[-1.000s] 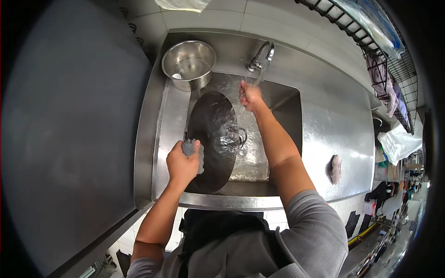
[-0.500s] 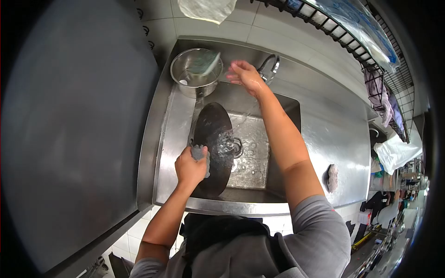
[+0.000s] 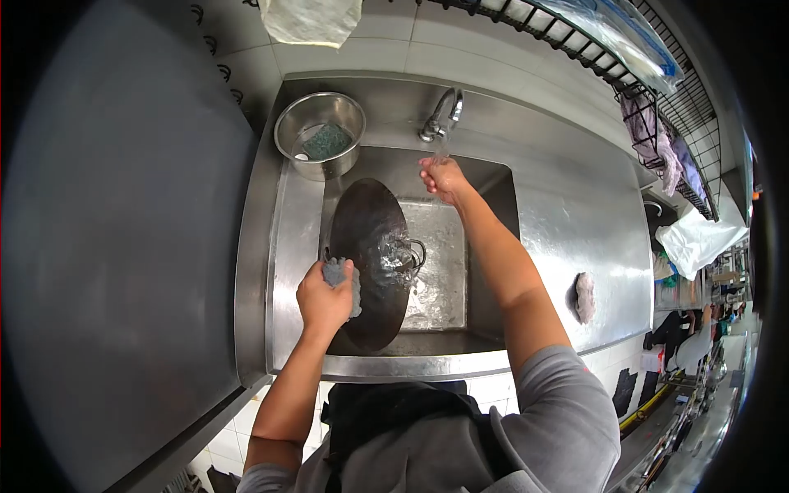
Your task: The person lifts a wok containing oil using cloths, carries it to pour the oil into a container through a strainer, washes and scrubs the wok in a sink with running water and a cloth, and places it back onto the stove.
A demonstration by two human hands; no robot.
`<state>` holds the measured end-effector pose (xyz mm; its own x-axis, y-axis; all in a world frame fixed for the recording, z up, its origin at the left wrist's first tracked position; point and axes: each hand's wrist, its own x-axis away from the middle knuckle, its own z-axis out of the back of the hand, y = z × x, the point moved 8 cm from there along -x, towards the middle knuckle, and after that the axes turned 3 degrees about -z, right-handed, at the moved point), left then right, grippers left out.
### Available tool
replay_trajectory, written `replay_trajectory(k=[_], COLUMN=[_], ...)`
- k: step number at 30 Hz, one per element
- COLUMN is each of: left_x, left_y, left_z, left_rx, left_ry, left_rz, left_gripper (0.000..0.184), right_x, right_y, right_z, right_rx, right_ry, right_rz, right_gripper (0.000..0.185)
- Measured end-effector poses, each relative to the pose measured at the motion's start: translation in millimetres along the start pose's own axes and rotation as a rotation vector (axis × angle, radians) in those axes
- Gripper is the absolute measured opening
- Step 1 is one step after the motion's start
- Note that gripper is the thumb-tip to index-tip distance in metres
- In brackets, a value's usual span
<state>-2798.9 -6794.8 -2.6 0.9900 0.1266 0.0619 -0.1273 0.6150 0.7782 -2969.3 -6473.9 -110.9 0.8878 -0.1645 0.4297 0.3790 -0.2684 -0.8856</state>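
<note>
My left hand (image 3: pixel 323 297) is closed around a grey cloth (image 3: pixel 335 271) at the left rim of a dark wok (image 3: pixel 362 320). The wok sits tilted in the sink, with water in it and a loop handle (image 3: pixel 419 256) on its right side. Whether the left fingers also grip the wok's other handle is hidden by the cloth. Below the faucet (image 3: pixel 444 115), in its running water, is my right hand (image 3: pixel 444 179). Its fingers are curled in, with nothing visible in them. A green scouring pad (image 3: pixel 327 142) lies inside a round metal pot (image 3: pixel 355 123) behind the wok.
The steel sink basin (image 3: pixel 440 308) lies under the wok. On the counter (image 3: pixel 567 222) to the right rests a crumpled greyish cloth (image 3: pixel 584 297). A wire rack (image 3: pixel 567 49) hangs on the wall, and a large grey panel (image 3: pixel 123 246) stands at the left.
The green scouring pad, blurred above the pot earlier, now lies in it. My right hand has moved from beside the pot to under the faucet, its fingers now curled. My left hand keeps the cloth.
</note>
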Motion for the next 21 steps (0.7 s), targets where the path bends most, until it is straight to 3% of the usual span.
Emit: replay_trajectory(k=[6,9,16,19,21], left_x=[0.9,-0.5,-3.5,-5.0,-6.0], left_y=[5.0,2.6,-4.6,-5.5,-8.8], left_z=[7.0,7.4,4.8,4.9,3.6], left_rx=[0.012,0.015,0.015,0.003,0.004], left_ry=[-0.004,0.01,0.012,0.009,0.009], left_rz=[0.005,0.008,0.006,0.023,0.021], left_gripper=[0.036,0.036,0.036,0.036,0.036], right_x=[-2.2,-15.2,-17.1,-36.0,-42.0], right_y=[6.5,4.9,11.0,26.1,18.2], right_z=[-2.1,-18.1,-2.0,6.8,36.5], right_rx=[-0.132,-0.076,-0.162,0.006,-0.191], right_ry=[-0.083,-0.1,-0.075,-0.048,0.287], right_rz=[-0.097,-0.011,-0.082,-0.082,0.103], right_gripper=[0.029,0.031,0.026,0.019,0.014])
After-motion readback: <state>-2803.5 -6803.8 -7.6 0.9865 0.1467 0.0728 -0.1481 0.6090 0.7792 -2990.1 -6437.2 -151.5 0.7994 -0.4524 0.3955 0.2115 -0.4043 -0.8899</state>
